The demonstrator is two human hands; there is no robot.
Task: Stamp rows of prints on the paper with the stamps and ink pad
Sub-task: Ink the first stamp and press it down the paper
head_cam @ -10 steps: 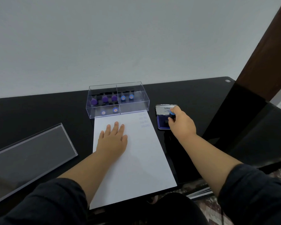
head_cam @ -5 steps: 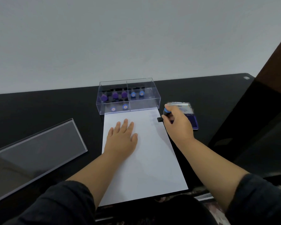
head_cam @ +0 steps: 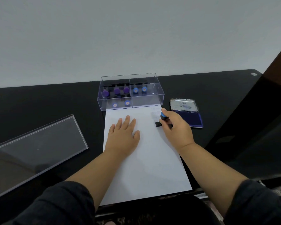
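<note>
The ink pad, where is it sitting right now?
In the head view the open ink pad lies on the black table, just right of the paper's top corner, behind the right hand holding a stamp.

Soft, even, dim light; faint shadows on the paper [head_cam: 146,159]; the glossy desk [head_cam: 39,101] reflects dully; edges bend; distant detail is soft.
</note>
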